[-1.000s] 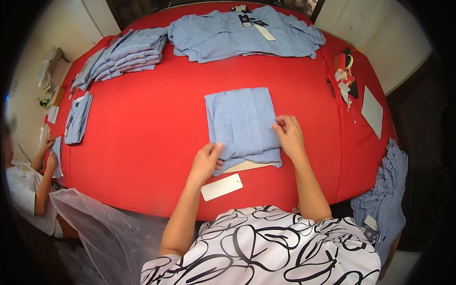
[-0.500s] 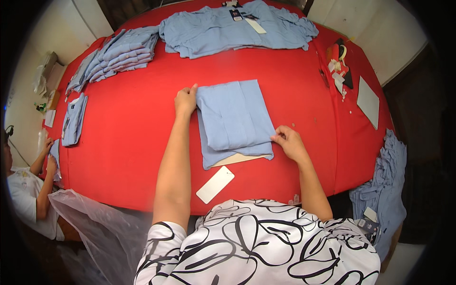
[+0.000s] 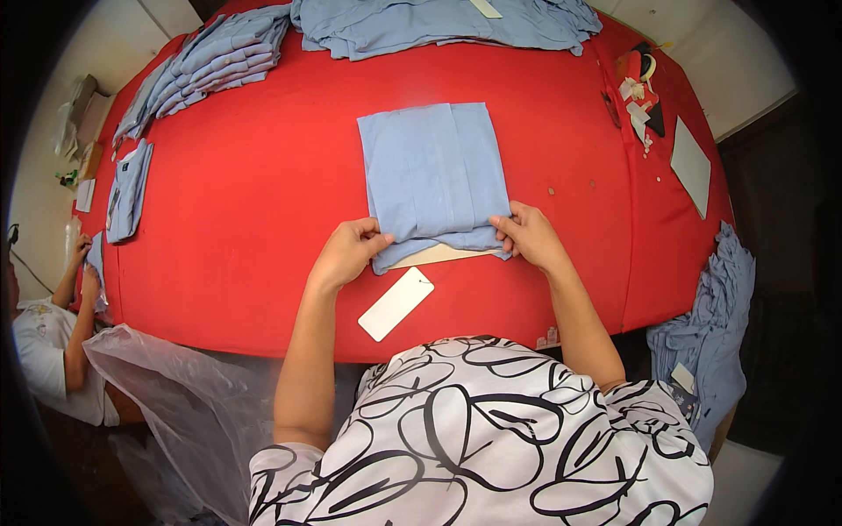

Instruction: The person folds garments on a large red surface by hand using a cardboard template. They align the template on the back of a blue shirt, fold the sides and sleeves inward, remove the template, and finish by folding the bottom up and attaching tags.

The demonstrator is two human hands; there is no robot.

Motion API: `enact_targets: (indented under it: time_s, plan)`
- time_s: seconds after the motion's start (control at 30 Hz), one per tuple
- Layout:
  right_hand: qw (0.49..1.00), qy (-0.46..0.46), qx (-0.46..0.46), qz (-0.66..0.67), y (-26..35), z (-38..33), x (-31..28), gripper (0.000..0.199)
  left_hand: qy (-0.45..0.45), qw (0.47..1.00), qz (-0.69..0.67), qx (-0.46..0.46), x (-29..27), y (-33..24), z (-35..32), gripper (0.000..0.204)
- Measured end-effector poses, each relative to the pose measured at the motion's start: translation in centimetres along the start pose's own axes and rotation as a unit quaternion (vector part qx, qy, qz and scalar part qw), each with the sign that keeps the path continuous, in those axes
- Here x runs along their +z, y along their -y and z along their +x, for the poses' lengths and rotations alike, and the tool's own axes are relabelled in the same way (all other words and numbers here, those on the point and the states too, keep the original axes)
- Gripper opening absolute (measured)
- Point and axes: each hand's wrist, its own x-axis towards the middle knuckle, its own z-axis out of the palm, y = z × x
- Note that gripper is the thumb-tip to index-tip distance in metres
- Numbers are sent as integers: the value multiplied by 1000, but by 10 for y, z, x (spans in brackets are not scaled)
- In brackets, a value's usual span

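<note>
A folded light blue shirt (image 3: 436, 180) lies in the middle of the red table (image 3: 246, 193), a little toward its near edge. The left hand (image 3: 349, 252) pinches the near left corner of the shirt, with the thumb on top and the fingers curled under the cloth. The right hand (image 3: 529, 237) pinches the near right corner in the same way. A pale cardboard sheet (image 3: 438, 255) shows under the near edge of the shirt, between the two hands.

A white card tag (image 3: 396, 303) lies on the table just beside the left hand, close to the near edge. A stack of folded blue shirts (image 3: 206, 66) sits at the far left corner, and a heap of unfolded blue shirts (image 3: 438, 22) lies along the far edge. One more folded shirt (image 3: 129, 188) rests near the left edge. At the right edge lie a white sheet (image 3: 690, 165) and some small red and black items (image 3: 638, 83). Another person (image 3: 48, 337) sits beyond the left edge.
</note>
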Motion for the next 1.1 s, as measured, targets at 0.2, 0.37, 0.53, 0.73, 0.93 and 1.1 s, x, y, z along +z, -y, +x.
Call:
enact_targets:
  time_s: [0.2, 0.37, 0.53, 0.73, 0.93, 1.1]
  plan:
    - [999, -35, -20, -36, -5, -7, 7, 30, -43, 992, -109, -43, 9, 3, -9, 25]
    - [998, -38, -16, -44, -6, -6, 6, 36, -41, 999, -29, -2, 17, 14, -11, 29]
    - [997, -39, -44, -55, -16, -9, 6, 43, -54, 995, -80, 6, 20, 14, -18, 28]
    - [993, -58, -71, -69, -9, -13, 9, 45, -63, 996, -63, 5, 24, 18, -21, 30]
    - [998, -55, -19, -30, -12, -11, 10, 46, -93, 995, -11, 25, 26, 12, -25, 33]
    - [975, -80, -95, -186, -12, -14, 13, 38, -123, 984, 121, 38, 29, 6, -26, 37]
